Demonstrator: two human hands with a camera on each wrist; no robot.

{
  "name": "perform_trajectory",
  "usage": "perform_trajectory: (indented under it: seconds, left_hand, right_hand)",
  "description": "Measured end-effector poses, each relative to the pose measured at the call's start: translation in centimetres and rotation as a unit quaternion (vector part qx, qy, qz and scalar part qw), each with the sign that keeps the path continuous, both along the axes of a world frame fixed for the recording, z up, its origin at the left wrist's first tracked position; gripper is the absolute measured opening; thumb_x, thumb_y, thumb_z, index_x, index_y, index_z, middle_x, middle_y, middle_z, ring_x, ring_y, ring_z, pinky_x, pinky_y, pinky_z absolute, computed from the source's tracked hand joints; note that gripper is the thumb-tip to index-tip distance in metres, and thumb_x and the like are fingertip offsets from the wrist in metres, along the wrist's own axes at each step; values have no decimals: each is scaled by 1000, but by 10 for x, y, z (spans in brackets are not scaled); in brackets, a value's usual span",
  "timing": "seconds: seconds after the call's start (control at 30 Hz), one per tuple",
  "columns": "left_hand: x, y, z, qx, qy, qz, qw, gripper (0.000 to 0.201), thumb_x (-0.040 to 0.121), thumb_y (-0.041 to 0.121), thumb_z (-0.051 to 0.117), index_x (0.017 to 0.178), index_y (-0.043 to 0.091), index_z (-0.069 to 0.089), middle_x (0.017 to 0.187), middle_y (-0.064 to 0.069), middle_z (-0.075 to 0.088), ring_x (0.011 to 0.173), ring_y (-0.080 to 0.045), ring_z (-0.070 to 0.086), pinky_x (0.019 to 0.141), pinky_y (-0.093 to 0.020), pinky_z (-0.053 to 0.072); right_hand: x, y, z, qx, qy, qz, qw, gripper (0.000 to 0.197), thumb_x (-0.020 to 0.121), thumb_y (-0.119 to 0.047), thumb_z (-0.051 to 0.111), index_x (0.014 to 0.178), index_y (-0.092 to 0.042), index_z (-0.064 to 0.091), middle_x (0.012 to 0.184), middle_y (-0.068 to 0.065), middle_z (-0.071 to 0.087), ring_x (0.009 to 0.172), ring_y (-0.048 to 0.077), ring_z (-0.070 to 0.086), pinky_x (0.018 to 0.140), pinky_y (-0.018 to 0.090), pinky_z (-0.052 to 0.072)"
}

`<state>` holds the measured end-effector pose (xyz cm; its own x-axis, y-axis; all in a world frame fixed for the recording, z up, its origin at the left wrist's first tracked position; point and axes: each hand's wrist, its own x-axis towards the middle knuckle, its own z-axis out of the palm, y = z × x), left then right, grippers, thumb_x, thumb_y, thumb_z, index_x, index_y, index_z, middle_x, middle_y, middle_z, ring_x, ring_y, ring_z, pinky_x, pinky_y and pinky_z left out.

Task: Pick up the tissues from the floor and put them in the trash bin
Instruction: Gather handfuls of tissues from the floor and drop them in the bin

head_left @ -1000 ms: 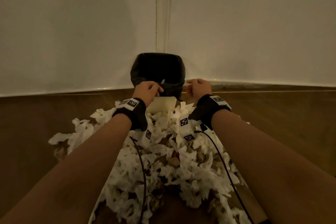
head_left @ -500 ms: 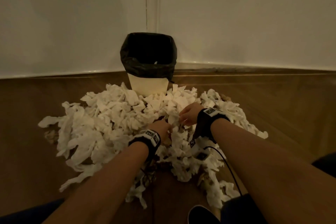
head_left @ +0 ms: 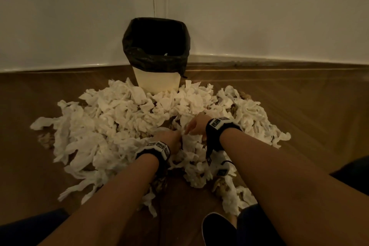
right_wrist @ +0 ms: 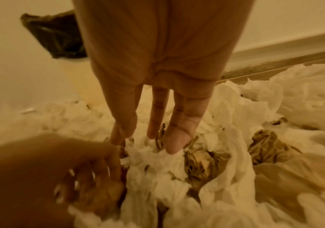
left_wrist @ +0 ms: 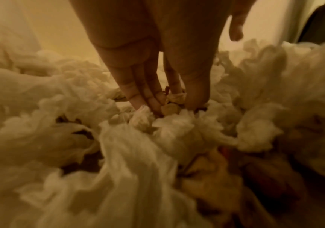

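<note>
A wide heap of crumpled white tissues lies on the brown wooden floor, spread in a rough fan from the foot of the trash bin back toward the person. Brownish crumpled paper shows through gaps in the heap. The far edge of the heap touches the bin's cream base; its left and right edges end in loose strips, with bare floor beyond on both sides.

The left hand reaches into the middle of the heap, its fingers and thumb drawn together, pinching a small wad of tissue at the tips. The right hand is just beside it, slightly farther forward, with straight fingers pointing down and their tips touching the tissues, not closed around anything. The two hands are nearly touching.

The bin stands upright in the corner where two pale walls meet, lined with a black bag folded over its rim. Its mouth is open; the dark inside shows only one small pale fleck. A dark shoe rests on the floor at the near edge, beside the right forearm.
</note>
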<state>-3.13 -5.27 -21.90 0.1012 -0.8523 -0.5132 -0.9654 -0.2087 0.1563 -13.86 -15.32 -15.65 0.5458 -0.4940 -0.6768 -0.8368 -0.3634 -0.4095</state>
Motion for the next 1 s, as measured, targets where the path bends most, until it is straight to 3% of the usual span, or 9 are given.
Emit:
perform_trajectory:
  seconds: [0.13, 0.27, 0.37, 0.47, 0.6, 0.73, 0.8, 0.9, 1.0]
  left_hand:
    - [11, -4, 7, -44, 22, 64, 997, 48, 85, 38, 58, 123, 15, 41, 113, -11, 57, 98, -30, 58, 82, -41, 50]
    - [20, -4, 8, -81, 68, 118, 987, 30, 85, 32, 61, 106, 17, 45, 107, -8, 57, 90, -26, 56, 72, -33, 45]
    - [25, -1, 7, -104, 102, 146, 978, 24, 83, 25, 62, 98, 18, 44, 107, -9, 55, 86, -22, 51, 68, -30, 40]
    - [29, 2, 9, -127, 113, 156, 973, 30, 83, 25, 64, 106, 14, 48, 113, -9, 49, 99, -26, 50, 75, -31, 41]
    - [32, 5, 13, -154, 122, 176, 965, 30, 83, 23, 64, 107, 13, 49, 110, -7, 53, 87, -18, 47, 69, -26, 37]
    - [34, 7, 18, -164, 161, 195, 953, 28, 87, 25, 61, 109, 12, 50, 104, -8, 61, 82, -18, 54, 67, -26, 40]
    - [34, 8, 22, -175, 182, 199, 947, 32, 89, 23, 59, 117, 13, 49, 108, -8, 61, 92, -23, 58, 71, -27, 42]
    - [33, 7, 29, -197, 208, 217, 933, 37, 92, 20, 55, 128, 17, 49, 113, -9, 61, 102, -25, 58, 79, -28, 43]
    - [35, 3, 38, -233, 213, 228, 921, 33, 94, 18, 51, 127, 15, 52, 119, -8, 62, 106, -24, 59, 80, -24, 42]
  right_hand:
    - [11, 13, -12, -22, 77, 133, 988, 34, 91, -20, 60, 125, -16, 61, 134, 6, 53, 117, 27, 51, 96, 33, 45]
    - [16, 21, -30, -72, 196, 191, 959, 65, 86, -38, 63, 143, -18, 37, 146, 11, 34, 127, 35, 42, 103, 47, 41]
    - [16, 25, -36, -93, 193, 202, 956, 65, 91, -30, 58, 145, -11, 28, 149, 15, 31, 133, 34, 36, 108, 42, 36]
    - [17, 21, -25, -127, 146, 180, 964, 46, 93, -24, 56, 134, -4, 46, 138, 16, 47, 125, 30, 47, 102, 33, 39]
    - [11, 8, -9, -130, 61, 91, 985, 29, 91, -16, 59, 118, -8, 65, 124, 11, 61, 113, 26, 57, 97, 30, 45]
    - [1, -1, -8, -107, -48, -77, 990, 19, 84, -13, 67, 103, -11, 73, 110, 7, 68, 104, 23, 61, 88, 27, 49]
    - [-2, -5, -8, -83, -91, -148, 981, 21, 81, -14, 71, 102, -12, 72, 98, 3, 66, 97, 20, 60, 80, 26, 46]
    - [-2, -9, -10, -10, -150, -258, 954, 14, 81, -9, 71, 93, -16, 72, 81, -5, 62, 80, 12, 59, 79, 28, 50]
    - [-3, -12, -6, 52, -206, -350, 912, 21, 82, -6, 69, 68, -21, 72, 98, 8, 69, 90, 24, 66, 84, 41, 56]
